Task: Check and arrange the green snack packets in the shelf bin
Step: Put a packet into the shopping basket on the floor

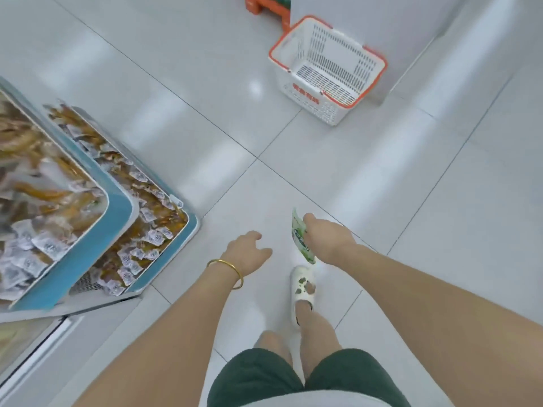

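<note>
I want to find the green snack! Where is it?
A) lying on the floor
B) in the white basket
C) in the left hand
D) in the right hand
D: the right hand holds the green packet above the floor, while the left hand holds nothing and the basket shows nothing inside.

The 1 head camera is looking steeply down from standing height, facing the floor (382, 186), with shelf bins (76, 265) sitting near on its left and a basket (305, 105) lying farther ahead.
</note>
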### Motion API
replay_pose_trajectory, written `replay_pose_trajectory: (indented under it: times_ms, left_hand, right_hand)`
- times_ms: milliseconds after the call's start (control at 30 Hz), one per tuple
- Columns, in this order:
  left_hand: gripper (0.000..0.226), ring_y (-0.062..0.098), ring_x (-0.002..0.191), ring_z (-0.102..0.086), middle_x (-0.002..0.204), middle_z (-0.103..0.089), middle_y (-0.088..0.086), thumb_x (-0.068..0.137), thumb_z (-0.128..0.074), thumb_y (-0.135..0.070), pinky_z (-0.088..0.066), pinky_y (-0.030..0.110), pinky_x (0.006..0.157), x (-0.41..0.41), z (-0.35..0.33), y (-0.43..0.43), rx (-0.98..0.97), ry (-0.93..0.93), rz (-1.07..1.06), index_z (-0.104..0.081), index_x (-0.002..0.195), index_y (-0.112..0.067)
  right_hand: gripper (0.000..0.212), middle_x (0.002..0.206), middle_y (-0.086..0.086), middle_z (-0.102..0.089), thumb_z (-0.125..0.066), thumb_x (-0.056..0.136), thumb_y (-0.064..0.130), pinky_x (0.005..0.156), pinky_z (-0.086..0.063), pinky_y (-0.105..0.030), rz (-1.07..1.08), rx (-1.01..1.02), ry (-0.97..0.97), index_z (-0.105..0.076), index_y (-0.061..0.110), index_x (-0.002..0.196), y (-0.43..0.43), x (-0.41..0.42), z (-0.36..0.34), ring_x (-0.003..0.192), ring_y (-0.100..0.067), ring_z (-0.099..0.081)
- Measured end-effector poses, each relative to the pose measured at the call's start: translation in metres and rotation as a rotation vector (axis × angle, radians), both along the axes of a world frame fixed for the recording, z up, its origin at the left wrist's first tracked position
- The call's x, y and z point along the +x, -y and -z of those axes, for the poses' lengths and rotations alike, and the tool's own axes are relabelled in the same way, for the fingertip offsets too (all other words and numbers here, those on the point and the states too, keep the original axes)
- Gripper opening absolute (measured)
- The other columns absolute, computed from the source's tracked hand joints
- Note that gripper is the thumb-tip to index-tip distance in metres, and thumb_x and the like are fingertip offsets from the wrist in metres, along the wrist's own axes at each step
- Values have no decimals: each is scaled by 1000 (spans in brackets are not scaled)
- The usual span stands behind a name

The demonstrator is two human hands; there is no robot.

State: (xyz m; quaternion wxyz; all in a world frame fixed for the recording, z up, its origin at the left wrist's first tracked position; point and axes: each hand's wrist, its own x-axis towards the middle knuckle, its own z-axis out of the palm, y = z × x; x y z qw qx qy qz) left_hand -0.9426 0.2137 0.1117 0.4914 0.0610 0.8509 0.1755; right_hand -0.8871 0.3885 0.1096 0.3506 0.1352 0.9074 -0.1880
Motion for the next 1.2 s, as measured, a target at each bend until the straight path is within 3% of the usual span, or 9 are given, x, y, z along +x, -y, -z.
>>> replay_pose_trajectory:
  times_ms: [133,233,434,634,800,867,967,1101,1201]
  left_hand:
    - [52,26,132,-36,143,-40,10,93,-51,-33,-32,37,108,-96,-6,-29,34,12,-146,-37,140,-18]
    - [51,24,125,-43,138,-46,9,93,-51,-29,-33,26,98,-169,-6,-48,36,14,-199,-36,140,-16]
    - [56,30,132,-37,144,-37,12,92,-53,-29,-32,37,108,-341,11,-106,49,-47,-229,-32,143,-18]
    - [56,28,128,-42,142,-39,10,93,-53,-30,-36,37,105,-490,22,-191,40,-2,-173,-32,143,-19]
    - [55,27,127,-43,143,-39,9,93,-52,-30,-36,36,104,-616,55,-275,38,-31,-124,-32,143,-20]
    - [55,28,128,-42,143,-39,9,93,-52,-29,-36,38,106,-662,73,-306,44,-42,-94,-32,143,-19]
    - [55,28,130,-39,142,-40,10,92,-53,-28,-35,38,106,-718,101,-343,57,-36,-54,-33,143,-19]
    - [55,28,132,-36,144,-38,9,92,-51,-27,-34,39,105,-791,154,-381,36,-44,14,-33,143,-20]
    - [55,27,133,-33,147,-34,7,93,-49,-29,-32,42,108,-843,207,-401,22,-76,71,-31,144,-20]
  right_hand:
    - [12,82,-4,-47,-39,92,10,48,-26,-29,-55,68,-36,-28,12,95,-41,-116,-8,69,-27,-46]
    - [14,78,-2,-45,-42,91,11,51,-28,-29,-56,84,-18,-28,13,94,-60,-200,-7,72,-28,-48]
    - [15,83,-4,-45,-43,92,11,60,-33,-32,6,79,-40,-29,12,95,-111,-368,8,75,-29,-47]
    - [10,68,0,-39,-41,93,11,48,-25,-29,109,46,-45,-31,10,93,-191,-496,24,71,-28,-48]
    - [15,76,-3,-49,-39,96,12,52,-32,-29,144,71,-23,-39,6,110,-274,-610,64,71,-25,-46]
    - [13,88,-10,-56,-38,97,14,60,-36,-32,184,95,-32,-39,6,108,-304,-648,81,72,-26,-47]
    - [17,91,-11,-57,-38,98,16,57,-35,-30,247,111,-8,-38,5,111,-342,-700,110,71,-26,-49]
    - [24,89,-8,-54,-38,99,22,59,-36,-30,407,79,34,-38,4,116,-384,-768,168,74,-26,-51]
    - [28,87,-8,-54,-39,98,21,63,-48,-37,575,30,29,-40,2,120,-406,-816,236,77,-28,-59]
